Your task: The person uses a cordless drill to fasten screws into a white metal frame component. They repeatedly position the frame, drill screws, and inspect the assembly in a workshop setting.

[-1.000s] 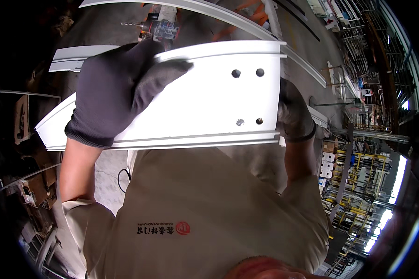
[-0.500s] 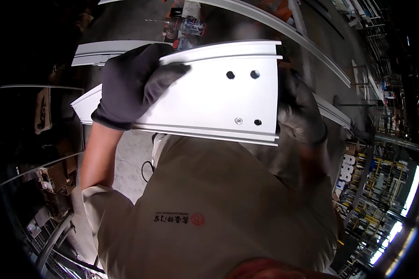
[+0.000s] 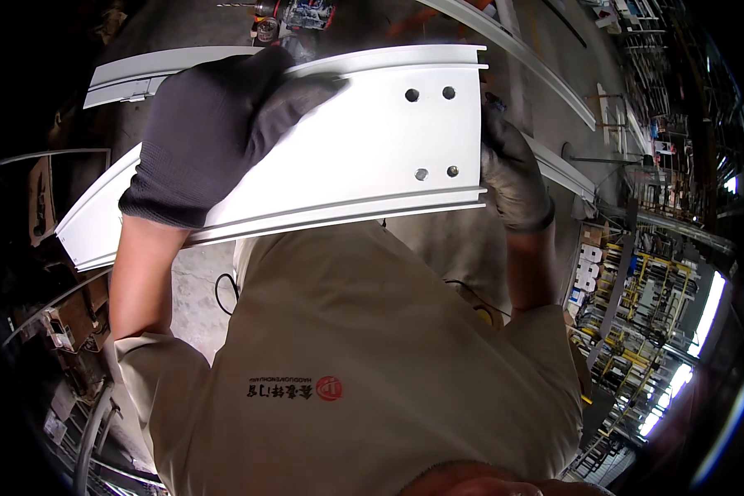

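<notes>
A wide white metal profile [image 3: 372, 140] is held up in front of my chest, with its left end lower than its right. Ridged lips run along both long edges, and several round holes are drilled near its right end. My left hand [image 3: 215, 124], in a dark knit glove, is closed over the far edge, its thumb lying across the white face. At the right end is my gloved right hand [image 3: 517, 182], curled, its fingertips partly hidden behind the profile. A small dark bit shows above that hand; whether it is a fingertip or an object is unclear.
Beyond the profile lies a cordless drill [image 3: 310, 13] with a long bit. Another white profile [image 3: 169, 62] is behind my left hand, and a long white strip [image 3: 529, 62] crosses the far right. Cardboard boxes [image 3: 73, 322] stand at left; a rack with yellow parts [image 3: 636, 306] is at right.
The profile has tilted: its right end is higher and its left end lower and farther left. Both hands have moved with it, and the drill now sits closer to the upper edge of the view.
</notes>
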The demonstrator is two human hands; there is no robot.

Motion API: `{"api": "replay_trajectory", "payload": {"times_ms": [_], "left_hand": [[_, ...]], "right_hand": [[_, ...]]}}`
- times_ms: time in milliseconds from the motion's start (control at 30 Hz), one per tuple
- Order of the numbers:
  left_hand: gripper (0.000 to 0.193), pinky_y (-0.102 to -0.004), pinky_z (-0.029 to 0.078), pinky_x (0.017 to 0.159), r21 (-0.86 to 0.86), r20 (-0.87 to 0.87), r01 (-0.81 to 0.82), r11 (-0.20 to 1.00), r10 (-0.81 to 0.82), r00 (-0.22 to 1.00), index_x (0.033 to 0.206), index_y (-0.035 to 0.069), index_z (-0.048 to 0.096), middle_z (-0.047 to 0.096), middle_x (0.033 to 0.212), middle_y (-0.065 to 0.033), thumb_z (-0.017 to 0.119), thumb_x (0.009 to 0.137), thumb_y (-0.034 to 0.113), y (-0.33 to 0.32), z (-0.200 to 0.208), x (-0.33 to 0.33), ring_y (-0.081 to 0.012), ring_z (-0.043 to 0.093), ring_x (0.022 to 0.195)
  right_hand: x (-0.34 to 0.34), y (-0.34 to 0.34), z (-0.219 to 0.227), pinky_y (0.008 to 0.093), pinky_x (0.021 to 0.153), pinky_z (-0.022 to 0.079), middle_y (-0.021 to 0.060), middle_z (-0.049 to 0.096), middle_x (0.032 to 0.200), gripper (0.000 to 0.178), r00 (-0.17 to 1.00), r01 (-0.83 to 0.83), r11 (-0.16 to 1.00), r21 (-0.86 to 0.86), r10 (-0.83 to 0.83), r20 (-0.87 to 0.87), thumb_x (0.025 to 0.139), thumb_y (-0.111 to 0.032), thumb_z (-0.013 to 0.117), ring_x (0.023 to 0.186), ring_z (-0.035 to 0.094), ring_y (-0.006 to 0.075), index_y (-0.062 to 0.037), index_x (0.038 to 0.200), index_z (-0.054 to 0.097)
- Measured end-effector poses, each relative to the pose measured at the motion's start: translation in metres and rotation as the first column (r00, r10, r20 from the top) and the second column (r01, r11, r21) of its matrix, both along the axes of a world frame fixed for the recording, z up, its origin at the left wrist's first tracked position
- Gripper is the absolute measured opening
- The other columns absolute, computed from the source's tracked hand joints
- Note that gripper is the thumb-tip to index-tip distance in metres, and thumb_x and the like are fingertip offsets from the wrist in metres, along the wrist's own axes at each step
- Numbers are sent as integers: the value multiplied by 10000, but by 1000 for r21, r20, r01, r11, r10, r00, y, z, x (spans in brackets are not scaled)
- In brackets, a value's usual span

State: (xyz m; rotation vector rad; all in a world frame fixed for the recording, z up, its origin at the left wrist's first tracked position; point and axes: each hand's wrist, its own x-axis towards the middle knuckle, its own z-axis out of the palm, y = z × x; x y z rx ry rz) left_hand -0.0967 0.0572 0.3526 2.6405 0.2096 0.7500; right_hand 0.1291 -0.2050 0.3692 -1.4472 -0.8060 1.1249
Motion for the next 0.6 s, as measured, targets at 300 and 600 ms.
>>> {"api": "replay_trajectory", "payload": {"times_ms": [300, 600], "left_hand": [[358, -434, 554, 647, -70, -65, 62, 996, -67, 996, 1166, 80, 763, 748, 925, -197, 642, 1021, 385, -6, -26, 14, -402, 718, 782], [601, -509, 567, 761, -329, -439, 39, 944, -189, 878, 1104, 93, 743, 759, 921, -181, 483, 1022, 629, -46, -152, 77, -391, 732, 853]], "right_hand": [[-18, -10, -28, 226, 801, 479, -18, 638, 1056, 370, 986, 96, 994, 54, -88, -144, 1049, -275, 660, 915, 568, 50, -16, 1303, 586], [-22, -60, -142, 282, 649, 528, 35, 656, 956, 326, 893, 332, 921, -203, -376, -248, 1098, -291, 551, 776, 634, 124, -18, 1260, 624]]}}
